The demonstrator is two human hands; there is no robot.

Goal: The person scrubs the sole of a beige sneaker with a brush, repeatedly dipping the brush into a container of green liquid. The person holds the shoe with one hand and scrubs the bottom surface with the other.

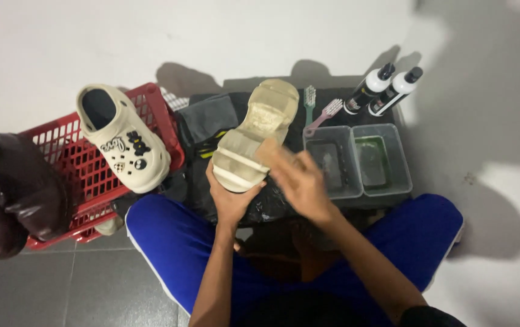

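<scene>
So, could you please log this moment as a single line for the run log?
left hand: holds cream clog sole-up | right hand: rubbing sole, blurred | grey tubs, two toothbrushes beside | second cream clog on red basket

A cream clog is held sole-up, heel nearest the person, its dirty, worn tread facing the camera above the dark mat.

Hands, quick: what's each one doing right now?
Left hand: closed around the heel end of the cream clog, sole up.
Right hand: on the clog's sole, motion-blurred; grip cannot be told.
</scene>
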